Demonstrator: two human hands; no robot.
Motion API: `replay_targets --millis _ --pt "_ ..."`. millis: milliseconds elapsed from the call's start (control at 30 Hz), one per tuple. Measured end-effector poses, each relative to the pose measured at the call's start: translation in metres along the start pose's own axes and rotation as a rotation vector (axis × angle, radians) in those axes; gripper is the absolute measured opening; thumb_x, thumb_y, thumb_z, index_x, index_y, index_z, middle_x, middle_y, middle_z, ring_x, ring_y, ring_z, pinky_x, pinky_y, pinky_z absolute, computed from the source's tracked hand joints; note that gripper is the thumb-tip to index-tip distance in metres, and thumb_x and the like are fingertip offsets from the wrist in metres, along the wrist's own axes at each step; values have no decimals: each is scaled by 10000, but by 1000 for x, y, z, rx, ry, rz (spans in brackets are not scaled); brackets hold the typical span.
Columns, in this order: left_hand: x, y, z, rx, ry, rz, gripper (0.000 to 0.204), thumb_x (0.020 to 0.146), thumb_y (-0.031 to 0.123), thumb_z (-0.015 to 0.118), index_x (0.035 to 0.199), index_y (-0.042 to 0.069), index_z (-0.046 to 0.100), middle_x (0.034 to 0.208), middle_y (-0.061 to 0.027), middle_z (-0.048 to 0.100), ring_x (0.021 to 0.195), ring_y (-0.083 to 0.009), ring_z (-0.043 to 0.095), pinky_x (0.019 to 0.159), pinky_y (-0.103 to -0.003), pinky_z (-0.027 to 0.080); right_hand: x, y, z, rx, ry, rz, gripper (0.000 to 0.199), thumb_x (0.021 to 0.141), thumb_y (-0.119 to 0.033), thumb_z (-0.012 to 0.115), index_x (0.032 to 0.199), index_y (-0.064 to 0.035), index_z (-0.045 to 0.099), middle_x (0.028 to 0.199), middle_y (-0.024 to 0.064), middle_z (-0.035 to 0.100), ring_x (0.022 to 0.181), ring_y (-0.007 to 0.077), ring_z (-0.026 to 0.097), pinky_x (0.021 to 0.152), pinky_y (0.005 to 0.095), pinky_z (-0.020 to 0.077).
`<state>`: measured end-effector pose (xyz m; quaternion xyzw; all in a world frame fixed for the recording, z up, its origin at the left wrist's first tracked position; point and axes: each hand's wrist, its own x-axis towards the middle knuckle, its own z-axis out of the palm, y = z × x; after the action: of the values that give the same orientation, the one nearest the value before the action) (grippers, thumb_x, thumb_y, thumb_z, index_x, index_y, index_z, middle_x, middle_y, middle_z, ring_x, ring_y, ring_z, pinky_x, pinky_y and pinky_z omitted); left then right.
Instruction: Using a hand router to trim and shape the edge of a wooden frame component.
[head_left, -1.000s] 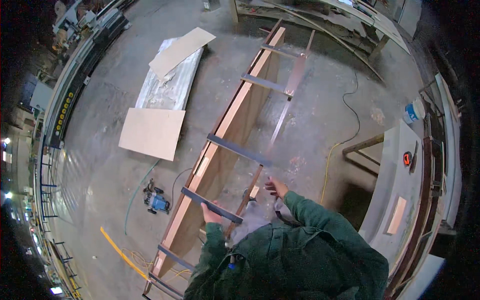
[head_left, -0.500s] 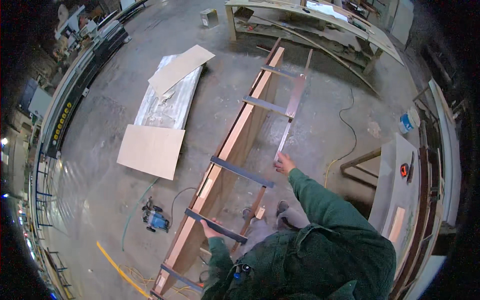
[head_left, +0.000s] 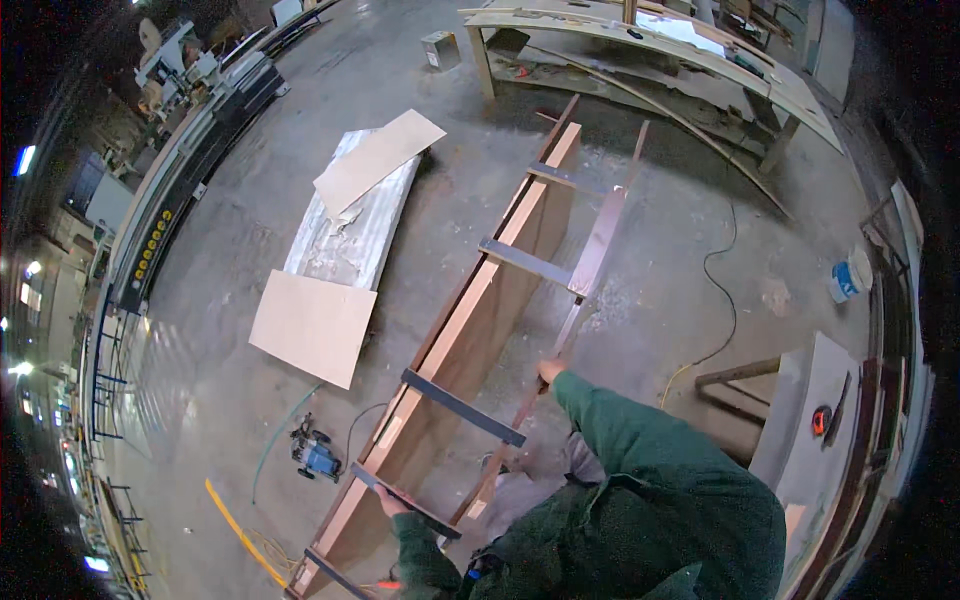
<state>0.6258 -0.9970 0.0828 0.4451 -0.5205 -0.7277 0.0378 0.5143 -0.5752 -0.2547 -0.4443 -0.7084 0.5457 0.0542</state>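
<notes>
A long wooden panel (head_left: pixel 447 432) stands on edge across the floor, with a pale strip along its top. Several dark crossbars (head_left: pixel 463 407) reach from it to the right, toward a narrow brown rail (head_left: pixel 521 420) that runs alongside. My left hand (head_left: pixel 393 502) is closed round one of the nearer crossbars, by the panel's top edge. Out to the right, my right hand (head_left: pixel 547 373) is closed round the rail, at the near end of its lighter stretch. The fingertips of my right hand are partly hidden. A pinkish flat board (head_left: pixel 601 243) lies on the rail's far part.
Left of the panel, thin pale sheets (head_left: pixel 313 328) lie on a silvery wrapped stack (head_left: pixel 335 250). A blue power tool (head_left: pixel 317 458) with a cord is on the floor. A workbench (head_left: pixel 660 40) stands far off; a bucket (head_left: pixel 850 276) and a tape measure (head_left: pixel 821 420) are right.
My right hand has come nearer along the rail, its loosely spread fingers now closed round it. My left hand stays at the same crossbar. The whole view has shifted slightly.
</notes>
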Motion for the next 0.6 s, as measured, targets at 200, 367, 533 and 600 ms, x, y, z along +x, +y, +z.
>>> replay_targets --millis 200,367,533,600 --pt "-23 6 47 -125 39 10 484 812 575 447 600 143 396 478 6 368 377 -136 351 354 -258 289 36 -41 -77 181 -156 73 123 699 -144 530 708 -23 548 607 135 551 483 289 566 433 458 496" --pt "-23 3 88 -108 -51 12 469 811 567 454 616 143 404 473 5 369 370 -148 356 341 -271 289 -28 -262 -143 343 -425 362 129 701 -142 510 707 -17 541 607 161 553 474 319 554 461 501 497" --pt "-6 -17 130 -50 -166 -37 468 804 579 462 660 134 441 477 -3 378 375 -154 374 354 -269 313 3 -280 -187 328 -403 373 137 725 -150 494 664 -29 519 561 138 505 480 321 550 476 524 501" --pt "2 -24 126 -28 -158 -50 469 800 580 468 665 132 449 477 -3 379 375 -153 374 355 -268 315 9 -274 -183 261 -423 372 134 730 -150 493 662 -37 519 553 130 494 476 313 548 474 524 499"
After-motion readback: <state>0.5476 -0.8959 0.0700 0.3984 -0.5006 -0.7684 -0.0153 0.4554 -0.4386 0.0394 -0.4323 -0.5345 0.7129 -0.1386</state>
